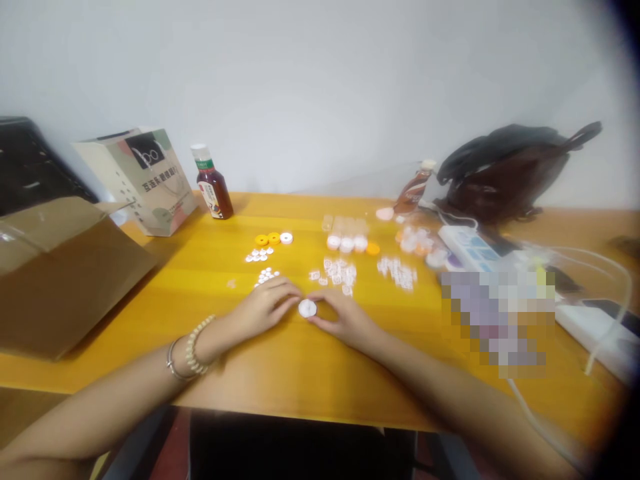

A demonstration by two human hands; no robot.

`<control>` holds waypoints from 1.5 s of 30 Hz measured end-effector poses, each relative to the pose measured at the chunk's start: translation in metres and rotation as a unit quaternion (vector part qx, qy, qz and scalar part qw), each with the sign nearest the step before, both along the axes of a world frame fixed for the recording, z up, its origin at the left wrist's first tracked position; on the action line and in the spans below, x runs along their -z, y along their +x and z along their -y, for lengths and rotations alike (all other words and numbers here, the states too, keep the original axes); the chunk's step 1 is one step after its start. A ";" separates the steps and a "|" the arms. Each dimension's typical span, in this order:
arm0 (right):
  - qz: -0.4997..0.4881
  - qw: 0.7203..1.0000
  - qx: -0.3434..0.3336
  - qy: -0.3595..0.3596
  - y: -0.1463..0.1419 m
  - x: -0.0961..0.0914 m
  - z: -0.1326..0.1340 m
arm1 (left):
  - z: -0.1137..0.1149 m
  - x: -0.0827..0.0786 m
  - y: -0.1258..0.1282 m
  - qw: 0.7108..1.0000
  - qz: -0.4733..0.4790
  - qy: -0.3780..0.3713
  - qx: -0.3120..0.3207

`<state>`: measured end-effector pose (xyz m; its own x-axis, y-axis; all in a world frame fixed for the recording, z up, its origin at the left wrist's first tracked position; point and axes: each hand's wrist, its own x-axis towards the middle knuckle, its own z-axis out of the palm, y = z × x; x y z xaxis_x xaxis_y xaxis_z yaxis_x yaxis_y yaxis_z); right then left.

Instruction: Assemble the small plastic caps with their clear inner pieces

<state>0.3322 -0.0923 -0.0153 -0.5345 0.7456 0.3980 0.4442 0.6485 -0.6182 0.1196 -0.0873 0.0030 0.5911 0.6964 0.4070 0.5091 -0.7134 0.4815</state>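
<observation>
Just in front of me, over the table, a small white round disc is held at my fingertips. My right hand has its thumb and index finger around the disc's right side. Bent inward, my left hand pinches at the disc's upper left edge with thumb and fingers close together. Beyond the left hand lie small white pieces and more white caps. Two yellow rings and a white ring sit behind them. Blur hides fine detail on the disc.
Clear-and-white small parts and another such group lie ahead on the table. White round pieces stand behind. A cardboard box, paper bag and bottle are left; power strips, cables and another bottle right.
</observation>
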 end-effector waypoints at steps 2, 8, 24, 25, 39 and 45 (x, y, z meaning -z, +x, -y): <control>-0.005 1.000 -0.002 -0.002 0.000 0.000 0.000 | 0.000 0.000 0.001 0.999 0.004 -0.033 -0.023; -0.023 1.000 -0.010 -0.016 0.001 0.000 0.001 | -0.002 0.007 0.007 0.986 0.050 -0.148 -0.062; -0.193 0.974 -0.030 -0.112 -0.004 0.004 0.002 | 0.000 0.002 0.014 0.887 0.284 -0.364 -0.015; -0.197 0.971 -0.034 -0.131 -0.004 0.005 0.002 | 0.000 0.001 0.014 0.887 0.286 -0.363 -0.015; -0.275 0.911 -0.010 -0.307 -0.006 -0.001 0.003 | -0.003 0.008 0.013 0.882 0.291 -0.369 -0.019; -0.272 0.909 0.003 -0.316 -0.003 0.000 -0.003 | -0.012 0.005 0.011 0.929 0.233 -0.284 -0.053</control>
